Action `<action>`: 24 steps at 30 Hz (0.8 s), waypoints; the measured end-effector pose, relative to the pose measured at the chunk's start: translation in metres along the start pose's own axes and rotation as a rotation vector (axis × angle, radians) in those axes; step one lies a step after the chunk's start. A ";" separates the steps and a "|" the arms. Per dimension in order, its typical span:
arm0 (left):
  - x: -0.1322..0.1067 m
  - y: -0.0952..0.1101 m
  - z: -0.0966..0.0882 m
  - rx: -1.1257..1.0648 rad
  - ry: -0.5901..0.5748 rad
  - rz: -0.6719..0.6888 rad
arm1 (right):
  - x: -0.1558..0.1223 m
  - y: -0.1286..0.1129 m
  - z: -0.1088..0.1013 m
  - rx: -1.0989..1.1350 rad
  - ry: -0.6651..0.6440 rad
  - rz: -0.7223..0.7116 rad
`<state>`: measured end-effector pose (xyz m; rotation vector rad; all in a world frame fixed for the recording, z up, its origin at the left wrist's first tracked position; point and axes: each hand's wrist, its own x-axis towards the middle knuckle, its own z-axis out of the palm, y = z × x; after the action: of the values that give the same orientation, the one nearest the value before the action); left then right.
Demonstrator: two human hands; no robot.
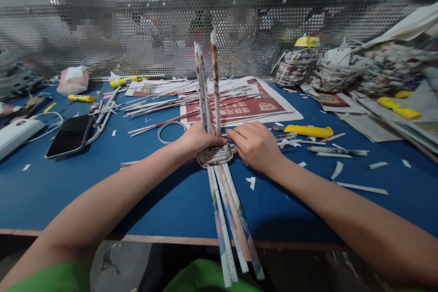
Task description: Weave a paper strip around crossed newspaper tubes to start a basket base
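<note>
Only a few turns look woven: the small hub [215, 156] lies on the blue table [68, 182], its long paper spokes [226, 219] all bare. My left hand [195, 140] grips the hub, my right hand [255, 146] pinches a strand [235, 148] beside it; most weaving seems left.
</note>
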<state>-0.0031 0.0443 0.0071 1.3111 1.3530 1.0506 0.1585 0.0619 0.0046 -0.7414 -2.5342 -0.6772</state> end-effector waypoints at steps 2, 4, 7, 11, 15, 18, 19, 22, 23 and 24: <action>0.001 -0.001 -0.001 0.003 -0.002 -0.020 | -0.001 -0.001 0.002 0.074 -0.026 0.042; 0.002 -0.004 -0.002 0.024 -0.009 -0.030 | -0.002 -0.001 0.003 0.159 -0.041 0.101; 0.005 -0.010 -0.003 0.050 -0.008 -0.068 | -0.002 -0.002 0.007 0.271 -0.081 0.174; 0.007 -0.011 -0.003 -0.039 -0.002 -0.111 | -0.003 -0.003 0.009 0.287 -0.046 0.175; 0.007 -0.006 -0.004 -0.172 -0.017 -0.157 | -0.004 -0.003 0.012 0.312 -0.037 0.158; 0.007 -0.007 -0.003 -0.219 -0.008 -0.219 | -0.003 0.000 0.014 0.406 -0.134 0.185; 0.007 -0.009 -0.002 -0.231 -0.001 -0.236 | -0.003 0.001 0.015 0.443 -0.165 0.200; 0.007 -0.015 0.002 -0.244 0.029 -0.248 | 0.001 0.004 0.014 0.559 -0.264 0.281; 0.007 -0.016 0.003 -0.237 0.043 -0.240 | 0.002 0.004 0.013 0.601 -0.299 0.336; 0.007 -0.018 0.004 -0.222 0.053 -0.225 | 0.003 0.004 0.012 0.641 -0.331 0.401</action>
<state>-0.0025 0.0502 -0.0120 0.9508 1.3460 1.0511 0.1555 0.0724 -0.0018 -1.1223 -2.5255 0.4075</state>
